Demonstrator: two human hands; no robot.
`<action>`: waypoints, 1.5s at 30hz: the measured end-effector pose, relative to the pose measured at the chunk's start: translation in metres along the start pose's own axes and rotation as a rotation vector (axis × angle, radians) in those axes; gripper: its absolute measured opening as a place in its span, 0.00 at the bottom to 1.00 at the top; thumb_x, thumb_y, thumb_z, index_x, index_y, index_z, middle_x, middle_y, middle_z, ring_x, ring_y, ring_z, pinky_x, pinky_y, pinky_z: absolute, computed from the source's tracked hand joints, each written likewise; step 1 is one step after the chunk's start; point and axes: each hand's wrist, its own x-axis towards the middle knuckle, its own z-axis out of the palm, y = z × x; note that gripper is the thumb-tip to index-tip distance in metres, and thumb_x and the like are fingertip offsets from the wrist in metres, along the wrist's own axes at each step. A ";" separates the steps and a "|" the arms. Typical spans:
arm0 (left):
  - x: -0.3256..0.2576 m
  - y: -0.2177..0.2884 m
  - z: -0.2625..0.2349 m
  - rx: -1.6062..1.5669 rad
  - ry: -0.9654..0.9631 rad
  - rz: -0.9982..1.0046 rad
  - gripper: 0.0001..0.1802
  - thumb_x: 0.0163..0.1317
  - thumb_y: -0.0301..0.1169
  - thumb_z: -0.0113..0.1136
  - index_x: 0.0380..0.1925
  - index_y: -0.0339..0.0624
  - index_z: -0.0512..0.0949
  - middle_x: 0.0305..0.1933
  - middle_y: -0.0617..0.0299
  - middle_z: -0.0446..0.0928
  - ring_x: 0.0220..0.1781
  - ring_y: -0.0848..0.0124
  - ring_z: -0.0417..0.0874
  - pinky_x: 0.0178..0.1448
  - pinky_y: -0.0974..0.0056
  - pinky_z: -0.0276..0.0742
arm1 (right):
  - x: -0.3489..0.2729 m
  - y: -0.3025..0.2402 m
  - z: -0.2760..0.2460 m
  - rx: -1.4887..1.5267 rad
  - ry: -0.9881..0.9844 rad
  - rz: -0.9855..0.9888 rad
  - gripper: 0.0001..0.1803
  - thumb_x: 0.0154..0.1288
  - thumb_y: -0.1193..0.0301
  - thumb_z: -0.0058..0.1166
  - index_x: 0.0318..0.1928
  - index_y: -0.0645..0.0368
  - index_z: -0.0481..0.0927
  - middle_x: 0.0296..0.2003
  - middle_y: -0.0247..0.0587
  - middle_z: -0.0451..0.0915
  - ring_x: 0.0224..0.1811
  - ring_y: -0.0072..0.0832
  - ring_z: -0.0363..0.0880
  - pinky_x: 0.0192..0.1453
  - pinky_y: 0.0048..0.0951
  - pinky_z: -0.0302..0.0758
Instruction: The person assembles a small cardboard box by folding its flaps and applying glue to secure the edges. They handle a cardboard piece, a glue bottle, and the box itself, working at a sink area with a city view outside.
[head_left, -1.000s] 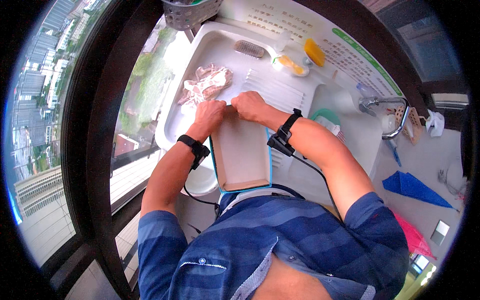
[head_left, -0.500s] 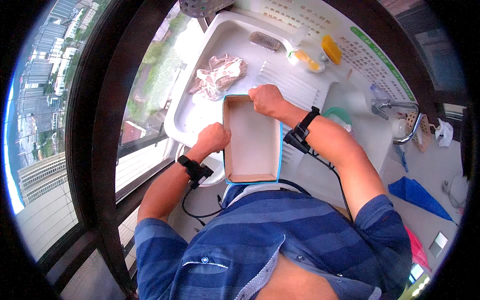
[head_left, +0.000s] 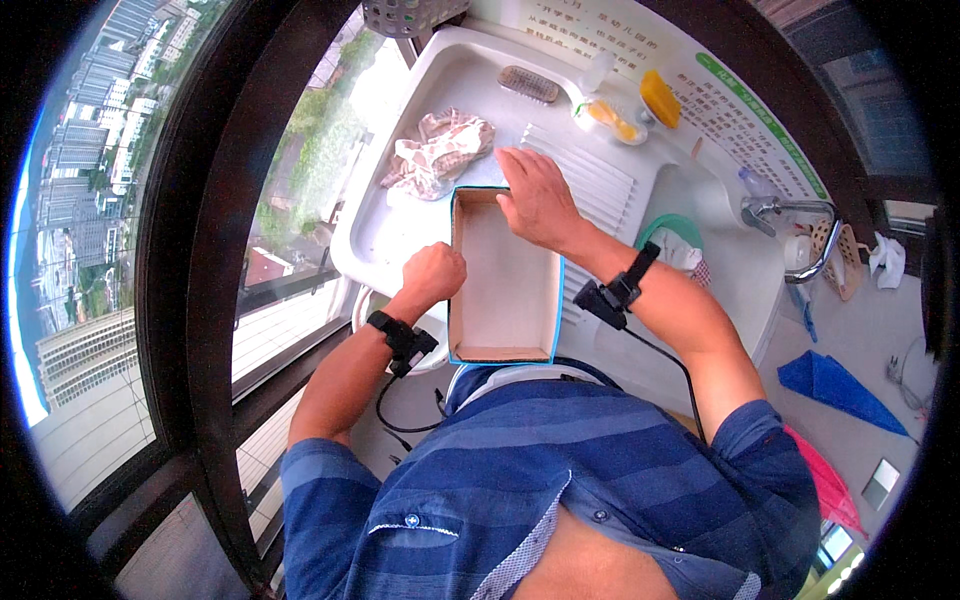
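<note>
A shallow cardboard box (head_left: 505,290) with blue outer edges and a plain pale inside is held in front of my body, its open side up. My left hand (head_left: 434,272) is closed on its left wall. Over the far right corner of the box is my right hand (head_left: 541,200), fingers stretched out and no longer gripping the rim; whether its palm touches the box I cannot tell. Beyond the box, a crumpled pinkish-white cloth (head_left: 440,152) lies in the white sink (head_left: 378,232).
A brush (head_left: 529,84) lies at the sink's far side. Yellow items stand beyond, among them a yellow sponge-like piece (head_left: 660,98). The right basin holds a green bowl (head_left: 672,236) near a metal faucet (head_left: 800,210). A window (head_left: 300,170) is at left, a blue cloth (head_left: 835,390) at right.
My right hand has let go of the box's far edge and its fingers have straightened. The left hand keeps its hold, and the box has barely shifted.
</note>
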 end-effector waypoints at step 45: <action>0.011 0.003 0.017 -0.466 0.138 0.187 0.23 0.57 0.39 0.64 0.49 0.39 0.74 0.44 0.43 0.82 0.47 0.45 0.83 0.50 0.50 0.79 | -0.049 -0.058 0.068 1.777 -0.604 0.871 0.27 0.74 0.44 0.37 0.67 0.37 0.64 0.57 0.29 0.73 0.55 0.28 0.69 0.55 0.39 0.65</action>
